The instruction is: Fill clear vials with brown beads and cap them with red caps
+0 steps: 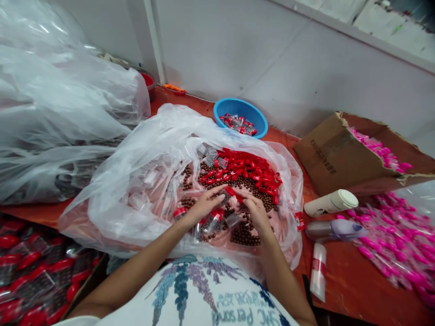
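Note:
A big clear plastic sheet lies on the table and holds a heap of brown balls, red caps and small clear tubes. My left hand rests in the heap, fingers curled round a small clear tube. My right hand meets it from the right, pinching a red cap at the tube's end. Filled tubes with red caps lie just below my hands.
A blue bowl with filled tubes stands behind the heap. A torn cardboard box of pink pieces, loose pink pieces, a white bottle and a purple one lie right. Large plastic bags fill the left.

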A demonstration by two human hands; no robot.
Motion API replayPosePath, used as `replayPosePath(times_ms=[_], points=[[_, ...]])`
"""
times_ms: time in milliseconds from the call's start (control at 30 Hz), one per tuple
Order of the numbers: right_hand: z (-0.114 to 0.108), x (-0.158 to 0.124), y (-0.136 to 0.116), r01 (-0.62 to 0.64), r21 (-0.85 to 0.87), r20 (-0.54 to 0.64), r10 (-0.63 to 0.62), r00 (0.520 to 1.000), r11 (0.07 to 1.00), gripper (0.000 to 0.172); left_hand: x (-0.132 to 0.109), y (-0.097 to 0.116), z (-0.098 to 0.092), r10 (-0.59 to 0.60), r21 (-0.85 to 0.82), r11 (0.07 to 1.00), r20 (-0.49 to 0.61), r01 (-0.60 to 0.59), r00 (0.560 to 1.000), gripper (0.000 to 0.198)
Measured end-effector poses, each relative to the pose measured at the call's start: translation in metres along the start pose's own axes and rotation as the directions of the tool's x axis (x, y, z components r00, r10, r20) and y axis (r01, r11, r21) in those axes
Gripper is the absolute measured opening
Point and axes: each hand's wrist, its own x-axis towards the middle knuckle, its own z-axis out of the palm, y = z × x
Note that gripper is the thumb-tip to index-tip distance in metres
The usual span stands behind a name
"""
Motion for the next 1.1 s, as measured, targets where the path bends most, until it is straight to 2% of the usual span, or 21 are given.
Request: replayPosePath(times_ms=[100,167,300,400,533,633,700,767,867,933,967,1100], points=[[-0.008,-0.001,0.000,0.017,-0.087,-0.006,-0.018,1.000,0.996,0.036,-0.001,0.003,-0.002,0.087,0.135,0.986,0.060,-0.095,0.994,0.052],[-0.010,-0.002,-0.001,0.093,-0.196,-0.008,-0.097,0.995,0.976,0.033,-0.001,0.003,-0.001,0.136,0.208,0.966,0.090,-0.152,0.987,0.048],[-0.002,-0.004,-0.001,0.251,-0.363,0.023,-0.261,0.965,0.897,0.028,0.000,0.002,0.002,0.174,0.279,0.942,0.071,-0.187,0.982,0.045],[0.006,-0.002,0.003,0.343,-0.421,0.051,-0.356,0.933,0.840,0.031,-0.001,0.002,0.003,0.197,0.296,0.933,0.060,-0.206,0.979,0.045],[0.011,-0.002,0.008,0.480,-0.542,0.167,-0.472,0.866,0.690,0.033,-0.001,0.004,0.002,0.177,0.302,0.936,0.041,-0.181,0.983,0.050],[0.015,-0.005,0.010,0.492,-0.692,0.199,-0.516,0.833,0.528,0.059,-0.001,0.007,0.004,0.180,0.282,0.943,0.023,-0.179,0.983,0.050],[0.018,-0.007,0.011,0.484,-0.756,0.185,-0.566,0.803,0.440,0.073,-0.001,0.010,0.007,0.173,0.231,0.958,0.013,-0.172,0.985,0.050],[0.021,-0.008,0.011,0.492,-0.782,0.180,-0.617,0.766,0.384,0.070,-0.001,0.012,0.013,0.125,0.100,0.987,-0.010,-0.124,0.992,0.049],[0.025,-0.010,0.008,0.521,-0.790,0.214,-0.650,0.730,0.325,0.063,-0.003,0.014,0.025,-0.070,-0.195,0.978,0.007,0.070,0.998,0.054],[0.026,-0.011,0.007,0.537,-0.785,0.244,-0.643,0.726,0.309,0.062,-0.005,0.012,0.033,-0.209,-0.309,0.929,0.025,0.206,0.978,0.060],[0.026,-0.012,0.006,0.544,-0.782,0.256,-0.638,0.726,0.305,0.062,-0.005,0.011,0.036,-0.246,-0.335,0.913,0.006,0.234,0.969,0.058],[0.026,-0.014,0.009,0.566,-0.776,0.296,-0.632,0.716,0.278,0.062,-0.007,0.004,0.043,-0.257,-0.396,0.897,-0.113,0.194,0.960,0.034]])
